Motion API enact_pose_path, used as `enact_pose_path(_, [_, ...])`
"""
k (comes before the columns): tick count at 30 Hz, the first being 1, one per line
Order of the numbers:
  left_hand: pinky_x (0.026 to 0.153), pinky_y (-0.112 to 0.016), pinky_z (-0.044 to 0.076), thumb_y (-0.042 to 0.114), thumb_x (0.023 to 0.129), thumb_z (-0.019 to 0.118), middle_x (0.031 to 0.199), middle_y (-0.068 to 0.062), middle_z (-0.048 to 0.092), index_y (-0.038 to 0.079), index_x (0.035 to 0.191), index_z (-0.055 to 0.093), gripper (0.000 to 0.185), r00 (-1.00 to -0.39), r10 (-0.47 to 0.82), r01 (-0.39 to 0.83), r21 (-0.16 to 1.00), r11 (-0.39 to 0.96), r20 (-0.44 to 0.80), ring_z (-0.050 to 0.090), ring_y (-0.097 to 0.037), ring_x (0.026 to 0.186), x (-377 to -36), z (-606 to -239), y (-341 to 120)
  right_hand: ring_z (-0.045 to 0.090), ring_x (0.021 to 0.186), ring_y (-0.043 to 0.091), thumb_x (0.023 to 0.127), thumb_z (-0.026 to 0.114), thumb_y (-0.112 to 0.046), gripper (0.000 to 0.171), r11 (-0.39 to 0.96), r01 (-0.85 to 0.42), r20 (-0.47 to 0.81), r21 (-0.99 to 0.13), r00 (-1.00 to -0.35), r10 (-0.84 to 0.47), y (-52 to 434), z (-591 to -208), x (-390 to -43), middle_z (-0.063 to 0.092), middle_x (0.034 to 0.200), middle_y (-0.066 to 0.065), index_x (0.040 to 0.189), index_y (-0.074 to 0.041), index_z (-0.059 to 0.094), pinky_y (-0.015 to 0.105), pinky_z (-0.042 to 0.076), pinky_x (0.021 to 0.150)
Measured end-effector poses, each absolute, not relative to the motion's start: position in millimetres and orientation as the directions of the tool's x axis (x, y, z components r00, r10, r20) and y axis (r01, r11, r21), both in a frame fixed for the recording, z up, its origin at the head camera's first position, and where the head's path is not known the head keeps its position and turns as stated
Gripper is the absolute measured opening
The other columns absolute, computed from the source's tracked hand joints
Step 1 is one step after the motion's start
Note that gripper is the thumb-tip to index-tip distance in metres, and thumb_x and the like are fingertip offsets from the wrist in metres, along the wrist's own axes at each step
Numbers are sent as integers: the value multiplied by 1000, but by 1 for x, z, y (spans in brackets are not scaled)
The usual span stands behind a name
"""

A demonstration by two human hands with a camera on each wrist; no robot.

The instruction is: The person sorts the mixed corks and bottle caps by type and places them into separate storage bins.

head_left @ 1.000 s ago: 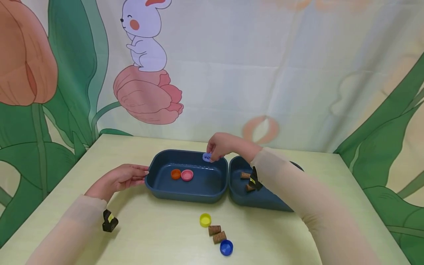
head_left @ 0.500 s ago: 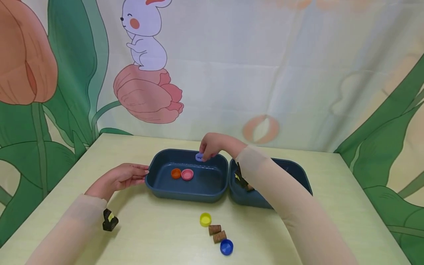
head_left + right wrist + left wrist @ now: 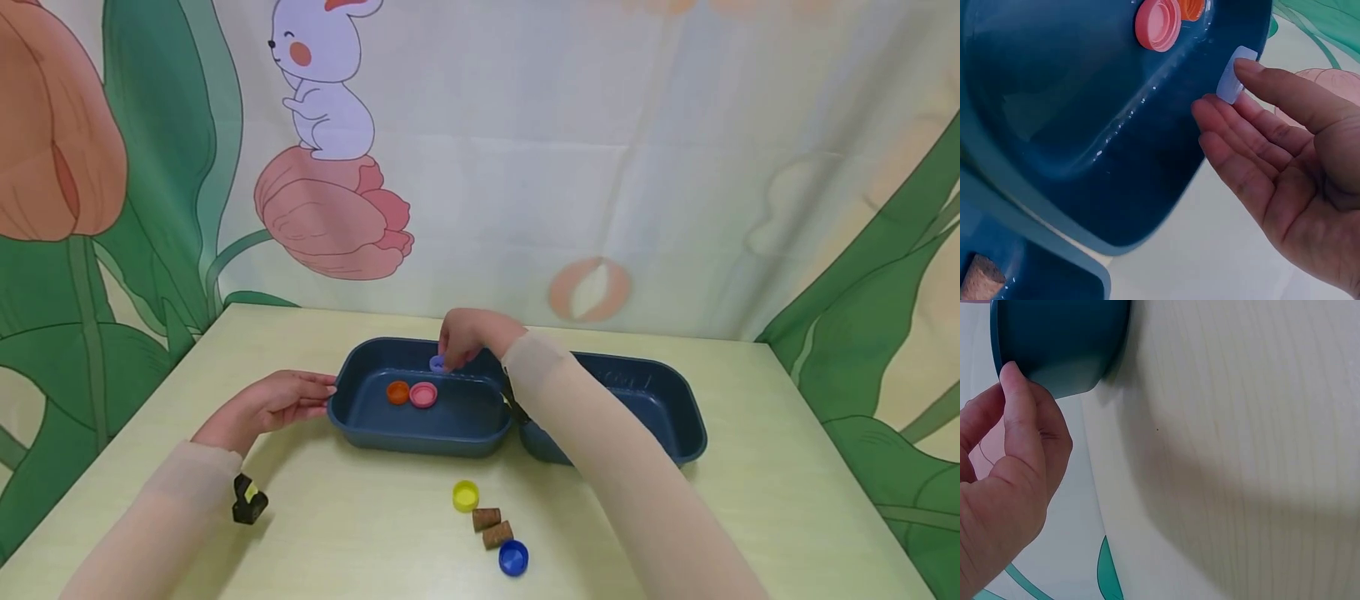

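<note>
My right hand (image 3: 461, 340) pinches a pale purple bottle cap (image 3: 1236, 75) between thumb and fingers, just inside the far wall of the left dark blue bin (image 3: 420, 446). An orange bottle cap (image 3: 398, 392) and a pink bottle cap (image 3: 423, 395) lie side by side on that bin's floor. At the bin's left end, the fingertips of my left hand (image 3: 281, 400) rest against the outside of the rim, fingers fairly straight. The right wrist view shows a cork (image 3: 982, 278) in the neighbouring bin (image 3: 678, 408), which my right forearm partly covers in the head view.
In front of the bins on the pale wooden table (image 3: 337, 517) lie a yellow bottle cap (image 3: 466, 496), two corks (image 3: 487, 519) and a dark blue bottle cap (image 3: 513, 557). A printed curtain (image 3: 480, 183) hangs behind the table.
My right hand has moved left along the far wall of the left bin and slightly down into it, still pinching the purple cap. My left hand stays at the rim.
</note>
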State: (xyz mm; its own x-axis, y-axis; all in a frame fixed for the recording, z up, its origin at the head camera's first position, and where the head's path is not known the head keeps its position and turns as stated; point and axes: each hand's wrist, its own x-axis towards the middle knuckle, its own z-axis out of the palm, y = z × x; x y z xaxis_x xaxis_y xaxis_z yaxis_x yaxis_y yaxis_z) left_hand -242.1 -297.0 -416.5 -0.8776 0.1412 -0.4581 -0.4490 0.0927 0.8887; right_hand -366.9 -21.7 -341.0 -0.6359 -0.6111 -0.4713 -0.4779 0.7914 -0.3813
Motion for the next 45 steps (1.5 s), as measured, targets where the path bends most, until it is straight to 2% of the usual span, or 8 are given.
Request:
enact_pose_path(6, [81,-19,62,9,106,51,87,9,75,-13,153,31,55,-876,134,-455,886,93,-464,72,-3,78,-243,-418,-297,61,82,14,94,71,-13,14,807,-452,-493,-380,-640,-590,-27,-351,-368,66,87,1,104,-3,74,35,59,100])
enact_pose_path(15, [81,-19,62,8,106,51,87,9,75,-14,153,30,56,-878,143,-448,889,93,-457,72,-3,79,-243,-418,-298,68,96,20,95,71,-12,19,852,-396,-549,-341,-653,-523,-33,-358,-368,75,117,13,111,-2,76,32,59,100])
enact_pose_path(21, [81,-19,62,8,106,51,88,8,75,-14,153,30,56,-877,136,-452,887,90,-461,72,-3,79,-243,-417,-298,70,110,24,95,70,-10,24,877,-355,-607,-323,-634,-480,-36,-370,-375,73,126,14,117,-2,75,33,57,105])
enact_pose_path(28, [80,-19,62,9,106,51,87,8,74,-14,153,30,57,-876,134,-454,886,95,-463,71,-3,78,-243,-417,-297,71,104,22,90,77,-11,20,895,-334,-644,-294,-623,-444,-38,-392,-394,75,116,10,109,-4,76,31,60,96])
enact_pose_path(33, [79,-18,62,9,106,52,86,8,74,-14,153,31,56,-876,134,-453,886,100,-463,71,-3,78,-243,-417,-298,70,113,25,93,73,-9,23,886,-342,-628,-313,-625,-463,-33,-384,-379,72,125,14,114,-2,75,35,57,105])
enact_pose_path(39, [79,-18,62,9,106,53,87,8,74,-13,153,32,56,-875,124,-457,883,104,-468,72,-3,78,-242,-415,-298,65,96,20,93,74,-12,25,875,-418,-612,-244,-633,-474,-33,-377,-370,73,123,14,117,-4,75,35,57,102])
enact_pose_path(45, [76,-17,62,9,106,52,86,9,74,-14,153,30,57,-877,132,-450,887,105,-461,71,-2,77,-241,-415,-297,61,89,19,92,76,-15,15,908,-400,-643,-128,-664,-383,-43,-376,-369,73,102,7,105,-9,77,33,57,92])
